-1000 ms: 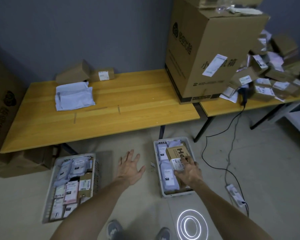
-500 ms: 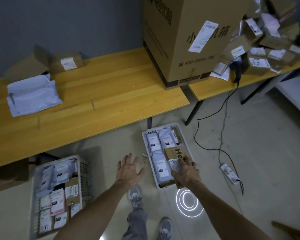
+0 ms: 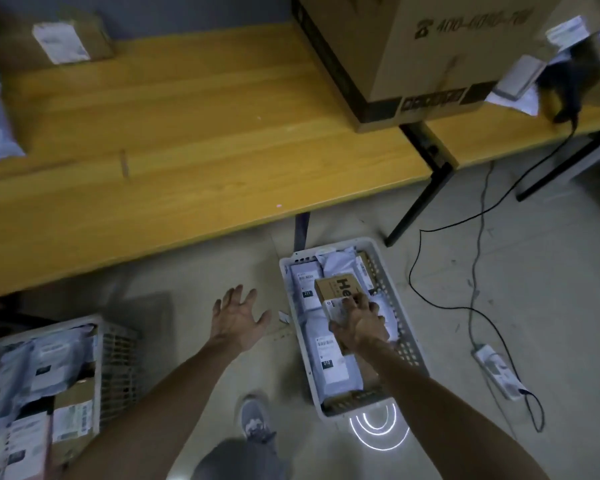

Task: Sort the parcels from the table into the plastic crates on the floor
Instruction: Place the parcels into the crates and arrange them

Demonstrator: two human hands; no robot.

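Floor (image 3: 499, 271): right hand (image 3: 359, 327) grips parcel (image 3: 336, 308) over crate (image 3: 390, 275); left hand (image 3: 238, 315) splayed.

Dim, motion-blurred, edges wide-angle warped

Left crate (image 3: 118, 355), edge-cropped (and blurred)

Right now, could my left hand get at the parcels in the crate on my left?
Probably yes. Your left hand is open and empty above bare floor, and the left crate is open-topped with nothing between them. The right hand is gripping a brown box over the right crate.
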